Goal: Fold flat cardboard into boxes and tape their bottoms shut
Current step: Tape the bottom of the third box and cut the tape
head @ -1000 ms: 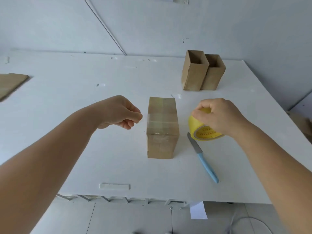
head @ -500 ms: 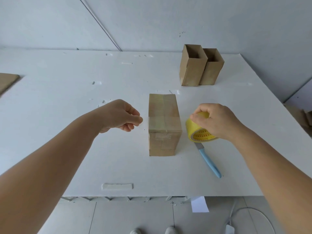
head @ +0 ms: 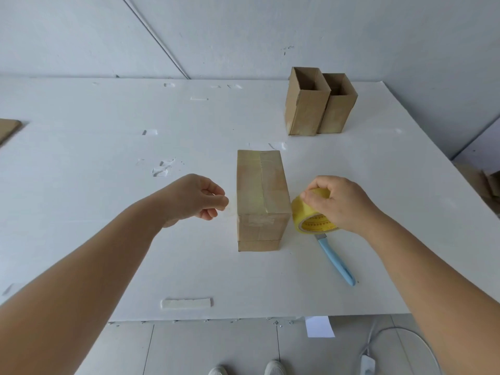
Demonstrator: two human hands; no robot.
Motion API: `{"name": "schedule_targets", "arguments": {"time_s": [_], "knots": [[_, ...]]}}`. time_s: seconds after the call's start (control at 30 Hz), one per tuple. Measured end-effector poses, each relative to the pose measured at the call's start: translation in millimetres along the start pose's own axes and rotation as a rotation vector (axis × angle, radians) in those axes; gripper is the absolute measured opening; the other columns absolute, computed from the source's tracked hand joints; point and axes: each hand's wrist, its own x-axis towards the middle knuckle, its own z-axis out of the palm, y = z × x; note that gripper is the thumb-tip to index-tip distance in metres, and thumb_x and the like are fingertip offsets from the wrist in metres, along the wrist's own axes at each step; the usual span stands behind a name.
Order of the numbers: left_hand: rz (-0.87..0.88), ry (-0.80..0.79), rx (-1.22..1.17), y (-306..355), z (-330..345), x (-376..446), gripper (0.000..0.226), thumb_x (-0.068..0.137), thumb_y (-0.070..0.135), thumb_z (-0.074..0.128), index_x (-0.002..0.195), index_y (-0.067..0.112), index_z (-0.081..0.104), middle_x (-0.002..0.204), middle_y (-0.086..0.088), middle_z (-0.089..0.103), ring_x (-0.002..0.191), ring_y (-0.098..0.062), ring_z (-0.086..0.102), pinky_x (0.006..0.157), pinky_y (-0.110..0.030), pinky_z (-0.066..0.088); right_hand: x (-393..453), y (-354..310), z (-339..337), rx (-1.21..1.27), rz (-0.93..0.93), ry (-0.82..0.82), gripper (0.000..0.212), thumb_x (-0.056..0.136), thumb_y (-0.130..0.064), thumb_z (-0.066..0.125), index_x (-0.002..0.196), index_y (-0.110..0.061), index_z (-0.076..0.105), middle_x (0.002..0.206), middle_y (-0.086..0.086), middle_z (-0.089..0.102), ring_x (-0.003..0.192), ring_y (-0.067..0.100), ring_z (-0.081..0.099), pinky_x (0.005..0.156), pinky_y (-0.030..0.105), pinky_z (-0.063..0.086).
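Head view: glossy tape roll (head: 311, 215) beside matte rectangular cardboard box (head: 261, 198).

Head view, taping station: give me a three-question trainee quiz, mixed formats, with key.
1. True or false: the right hand holds the yellow tape roll.
2. How many open-topped boxes stand at the table's far side?
3. The blue-handled knife lies: A) left of the taped box B) right of the taped box C) on top of it

Key: 1 true; 2 two; 3 B
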Motion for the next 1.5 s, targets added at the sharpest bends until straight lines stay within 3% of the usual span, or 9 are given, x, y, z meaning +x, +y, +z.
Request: {"name": "schedule_targets", "arguments": {"time_s": [0.33, 0.53, 0.67, 0.73, 0.87, 1.0, 1.13, 1.23, 1.5], "knots": [[-0.052, -0.112, -0.194, -12.1, 13.5, 12.6, 0.017, 0.087, 0.017, 0.069, 0.097, 0.007, 0.059, 0.074, 0.000, 0.072, 0.069, -0.013, 0.067, 0.074, -0.028, 0.057, 1.0, -1.9, 20.8, 0.101, 0.034, -0.002, 0.019, 0.085, -0.042, 0.063, 0.089, -0.024, 0.066, 0.089, 0.001, 0.066, 0.084, 0.021, 0.059, 0.075, 0.035, 0.050], [-0.153, 0.044, -0.065, -15.9, 19.8, 5.6, 0.044, 0.079, 0.040, 0.073, 0.106, 0.013, 0.051, 0.102, -0.006, 0.060, 0.082, -0.019, 0.066, 0.068, -0.030, 0.057, 1.0, -3.1, 22.8, 0.056, 0.061, 0.017, 0.025, 0.086, -0.045, 0.061, 0.094, -0.022, 0.066, 0.092, 0.001, 0.066, 0.088, 0.022, 0.058, 0.078, 0.036, 0.049], [0.070, 0.343, 0.084, -6.1, 36.6, -11.9, 0.005, 0.086, 0.018, 0.064, 0.090, 0.021, 0.065, 0.093, 0.002, 0.069, 0.076, -0.010, 0.062, 0.062, -0.020, 0.048, 1.5, -4.7, 24.3, 0.043, 0.069, 0.021, 0.026, 0.085, -0.047, 0.061, 0.093, -0.022, 0.066, 0.091, 0.002, 0.065, 0.088, 0.022, 0.058, 0.077, 0.035, 0.048], [0.175, 0.319, 0.036, -0.4, 49.8, -28.1, 0.028, 0.090, 0.007, 0.048, 0.101, 0.024, 0.069, 0.095, 0.009, 0.071, 0.079, -0.001, 0.062, 0.066, -0.011, 0.047, 1.5, -5.5, 26.2, 0.041, 0.069, 0.029, 0.026, 0.086, -0.047, 0.060, 0.093, -0.022, 0.065, 0.090, 0.001, 0.065, 0.087, 0.022, 0.058, 0.075, 0.034, 0.047], [0.245, 0.079, 0.031, -4.4, 77.0, -53.5, 0.054, 0.095, 0.005, 0.037, 0.145, 0.026, 0.031, 0.132, 0.009, 0.056, 0.117, -0.010, 0.052, 0.100, -0.027, 0.043, 0.9, -7.1, 29.4, 0.027, 0.073, 0.042, 0.027, 0.087, -0.048, 0.059, 0.093, -0.022, 0.064, 0.090, 0.001, 0.063, 0.087, 0.023, 0.057, 0.076, 0.034, 0.045], [0.161, -0.047, 0.249, -13.0, 65.9, -40.2, 0.047, 0.100, 0.022, 0.039, 0.146, 0.018, 0.028, 0.140, -0.002, 0.051, 0.126, -0.019, 0.047, 0.108, -0.039, 0.036, 1.6, -6.0, 28.2, 0.021, 0.073, 0.027, 0.028, 0.087, -0.048, 0.058, 0.095, -0.022, 0.063, 0.093, 0.001, 0.063, 0.089, 0.023, 0.057, 0.078, 0.034, 0.045], [0.289, 0.034, 0.487, -18.7, 39.1, -31.7, 0.071, 0.098, 0.037, 0.045, 0.153, 0.028, 0.001, 0.160, 0.007, 0.009, 0.146, -0.009, 0.013, 0.116, -0.030, 0.020, 1.4, -5.6, 26.3, 0.024, 0.065, 0.016, 0.025, 0.086, -0.049, 0.058, 0.092, -0.025, 0.062, 0.094, 0.000, 0.064, 0.090, 0.022, 0.057, 0.078, 0.033, 0.045], [0.552, 0.063, 0.598, -4.2, 20.1, -21.9, 0.062, 0.095, 0.036, 0.052, 0.148, 0.043, 0.020, 0.159, 0.016, 0.006, 0.145, -0.008, 0.014, 0.114, -0.033, 0.025, 1.9, -4.5, 26.6, 0.022, 0.054, 0.011, 0.023, 0.086, -0.048, 0.058, 0.090, -0.026, 0.061, 0.091, -0.003, 0.063, 0.088, 0.021, 0.056, 0.076, 0.031, 0.042], [0.664, 0.085, 1.058, 21.7, 19.4, -11.8, 0.070, 0.073, 0.056, 0.071, 0.133, 0.033, 0.044, 0.137, 0.008, 0.037, 0.129, -0.015, 0.029, 0.105, -0.023, 0.016, 5.2, -6.8, 22.0, 0.019, 0.025, -0.019, 0.025, 0.085, -0.048, 0.060, 0.093, -0.025, 0.064, 0.090, -0.005, 0.059, 0.089, 0.020, 0.056, 0.076, 0.032, 0.044]]}}
